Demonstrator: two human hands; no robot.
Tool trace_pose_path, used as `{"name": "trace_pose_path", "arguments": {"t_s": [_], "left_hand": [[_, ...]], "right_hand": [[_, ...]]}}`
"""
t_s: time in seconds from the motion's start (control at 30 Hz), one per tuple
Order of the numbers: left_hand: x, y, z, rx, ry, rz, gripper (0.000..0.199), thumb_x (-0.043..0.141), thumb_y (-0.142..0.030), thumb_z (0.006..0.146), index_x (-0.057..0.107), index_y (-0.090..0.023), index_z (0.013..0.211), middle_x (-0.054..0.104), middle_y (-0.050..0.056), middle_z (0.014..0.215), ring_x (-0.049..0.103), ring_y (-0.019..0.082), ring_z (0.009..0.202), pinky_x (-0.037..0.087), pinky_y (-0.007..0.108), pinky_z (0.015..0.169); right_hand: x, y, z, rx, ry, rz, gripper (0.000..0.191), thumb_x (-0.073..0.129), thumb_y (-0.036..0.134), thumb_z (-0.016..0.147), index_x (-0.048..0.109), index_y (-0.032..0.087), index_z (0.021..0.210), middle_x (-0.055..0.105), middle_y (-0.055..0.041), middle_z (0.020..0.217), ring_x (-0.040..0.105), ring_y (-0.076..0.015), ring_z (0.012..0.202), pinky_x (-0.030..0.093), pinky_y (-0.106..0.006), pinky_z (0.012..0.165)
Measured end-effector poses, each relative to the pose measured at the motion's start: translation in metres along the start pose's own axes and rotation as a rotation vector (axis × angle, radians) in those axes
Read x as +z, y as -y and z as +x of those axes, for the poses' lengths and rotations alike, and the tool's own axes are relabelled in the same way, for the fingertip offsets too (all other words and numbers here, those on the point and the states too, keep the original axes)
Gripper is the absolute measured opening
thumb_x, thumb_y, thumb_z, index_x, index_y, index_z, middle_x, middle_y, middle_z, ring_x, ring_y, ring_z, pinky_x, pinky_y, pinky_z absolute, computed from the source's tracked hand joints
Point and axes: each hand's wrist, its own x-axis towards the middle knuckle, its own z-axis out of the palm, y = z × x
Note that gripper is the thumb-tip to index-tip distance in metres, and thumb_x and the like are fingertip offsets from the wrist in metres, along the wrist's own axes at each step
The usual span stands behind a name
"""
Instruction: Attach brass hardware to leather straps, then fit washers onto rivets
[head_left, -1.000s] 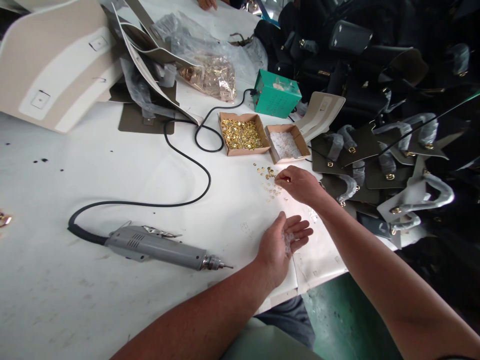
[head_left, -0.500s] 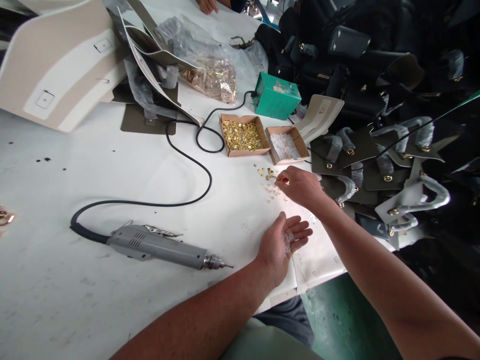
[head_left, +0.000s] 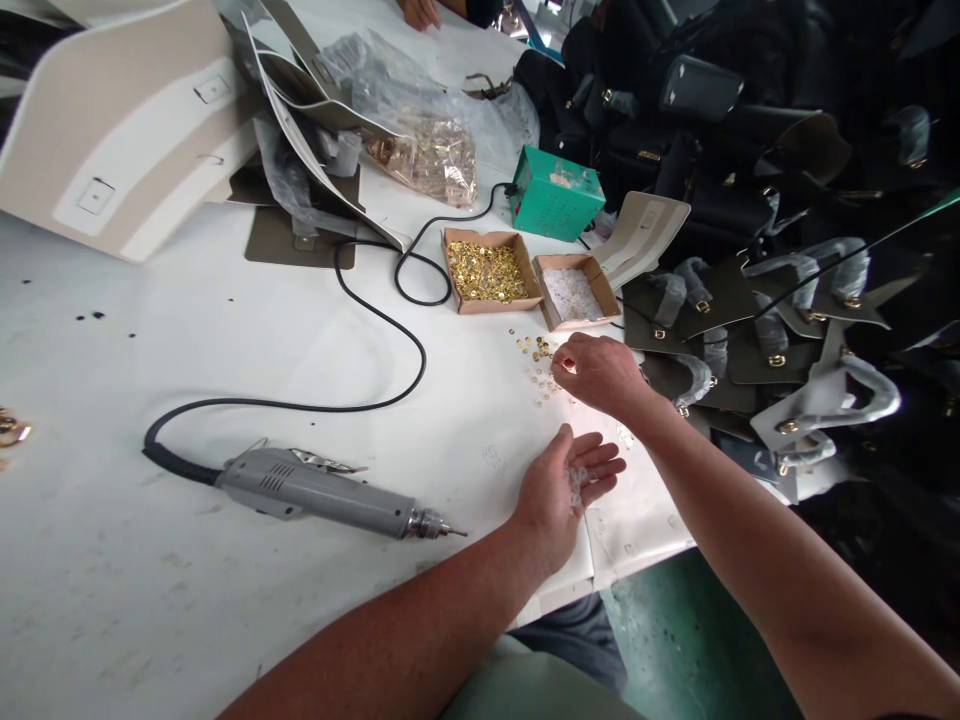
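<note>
Palm up over the table's front edge, my left hand (head_left: 559, 492) cups several small clear plastic washers (head_left: 577, 480) with its fingers loosely spread. My right hand (head_left: 596, 372) has its fingertips pinched together at the right side of a scatter of small gold discs (head_left: 540, 348); whatever the pinch holds is too small to make out. Clear rings lie on the white table near those discs. Behind them stand a cardboard tray of gold pieces (head_left: 487, 272) and a smaller tray of clear washers (head_left: 570, 293).
A grey electric screwdriver (head_left: 322, 492) lies at left, its black cable (head_left: 424, 350) looping to a green box (head_left: 556, 195). Beige panels (head_left: 127, 130) and a plastic bag (head_left: 431, 150) stand behind. Wrapped handles and dark bags (head_left: 720, 290) crowd the right. Another person's hand (head_left: 420, 12) rests at the far edge.
The view has shifted very slightly. Both hands keep nearly the same place and pose.
</note>
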Motion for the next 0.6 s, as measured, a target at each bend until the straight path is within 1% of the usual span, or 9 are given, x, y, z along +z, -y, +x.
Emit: {"name": "trace_pose_path", "arguments": {"t_s": [0.2,0.33,0.4,0.47,0.53,0.6], "left_hand": [[0.001,-0.001,0.000,-0.009,-0.008,-0.006,0.047,0.050,-0.046,0.098,0.069,-0.005,0.109,0.073,0.020,0.111,0.072,0.027,0.097,0.051,0.036,0.091],[-0.001,0.001,0.002,-0.007,0.002,-0.005,0.048,0.050,-0.047,0.097,0.068,-0.005,0.112,0.073,0.020,0.111,0.072,0.027,0.099,0.051,0.036,0.092],[-0.001,0.002,0.003,-0.001,0.006,-0.005,0.049,0.051,-0.048,0.097,0.067,-0.005,0.114,0.073,0.020,0.112,0.072,0.027,0.099,0.051,0.036,0.092],[-0.001,0.002,0.002,0.002,-0.004,-0.003,0.049,0.052,-0.048,0.097,0.067,-0.004,0.113,0.072,0.020,0.112,0.072,0.027,0.098,0.051,0.036,0.092],[0.000,0.002,0.001,-0.002,-0.017,-0.004,0.048,0.052,-0.047,0.097,0.067,-0.004,0.111,0.072,0.020,0.111,0.072,0.027,0.097,0.052,0.035,0.091],[0.002,0.000,0.001,-0.011,-0.023,-0.012,0.047,0.053,-0.047,0.097,0.067,-0.004,0.110,0.073,0.019,0.108,0.072,0.026,0.096,0.052,0.034,0.089]], "right_hand": [[0.002,0.003,-0.001,-0.023,-0.057,0.077,0.022,0.054,0.031,0.091,0.075,0.023,0.092,0.071,-0.0027,0.092,0.061,-0.0179,0.078,0.033,-0.031,0.067],[0.000,0.002,-0.001,-0.017,-0.050,0.184,0.023,0.055,0.033,0.091,0.076,0.024,0.088,0.071,-0.0016,0.090,0.061,-0.0167,0.078,0.034,-0.029,0.066],[-0.004,-0.003,-0.001,0.003,-0.066,0.283,0.024,0.055,0.035,0.093,0.075,0.024,0.087,0.071,-0.0008,0.088,0.061,-0.0154,0.077,0.035,-0.028,0.066],[-0.009,-0.009,0.000,0.041,-0.110,0.363,0.024,0.055,0.035,0.093,0.075,0.023,0.087,0.071,-0.0006,0.088,0.061,-0.0148,0.078,0.036,-0.027,0.067],[-0.012,-0.016,0.001,0.095,-0.150,0.388,0.023,0.055,0.034,0.093,0.075,0.024,0.090,0.072,-0.0009,0.090,0.062,-0.0152,0.080,0.037,-0.027,0.069],[-0.012,-0.021,0.003,0.124,-0.140,0.369,0.022,0.057,0.034,0.092,0.076,0.025,0.093,0.072,-0.0010,0.092,0.063,-0.0157,0.082,0.037,-0.027,0.069]]}}
